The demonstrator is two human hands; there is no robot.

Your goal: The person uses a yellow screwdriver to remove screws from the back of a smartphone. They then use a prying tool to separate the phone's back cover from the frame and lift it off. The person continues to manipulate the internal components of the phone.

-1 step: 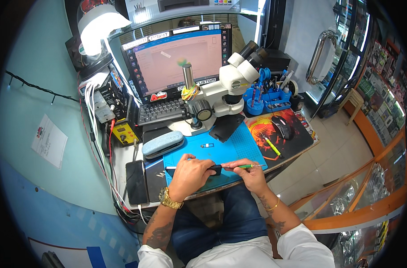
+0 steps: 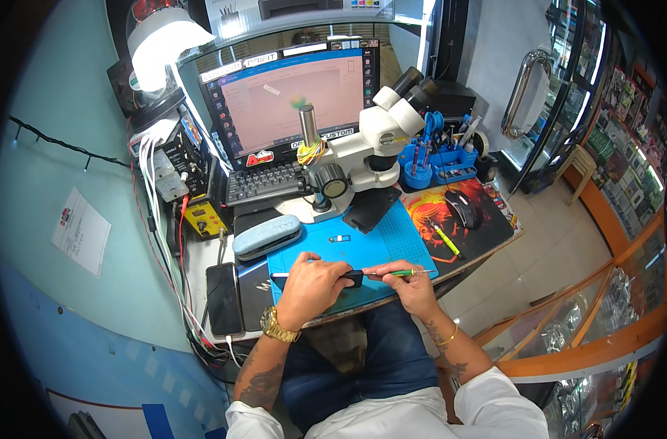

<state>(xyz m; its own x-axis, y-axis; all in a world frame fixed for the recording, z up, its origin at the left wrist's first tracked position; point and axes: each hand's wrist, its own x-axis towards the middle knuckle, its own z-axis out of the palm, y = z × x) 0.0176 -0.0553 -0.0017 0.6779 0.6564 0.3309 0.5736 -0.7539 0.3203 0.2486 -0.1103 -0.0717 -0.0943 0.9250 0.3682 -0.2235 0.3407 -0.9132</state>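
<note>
My left hand is wrapped round a dark, slim object, apparently a phone, held on its edge low over the blue work mat. A pale strip shows at its left end, and my fingers hide most of the rest. From the right, my right hand pinches a thin green-handled tool like a screwdriver. The tool lies level, its inner end close to the phone's right end; contact is too small to make out. Farther back on the mat rests a small metallic-and-blue piece.
Behind the mat stand a microscope, a keyboard and a monitor. A glasses case and a phone lie left. A dark phone-shaped panel lies under the microscope; a yellow pen-like tool and mouse are right.
</note>
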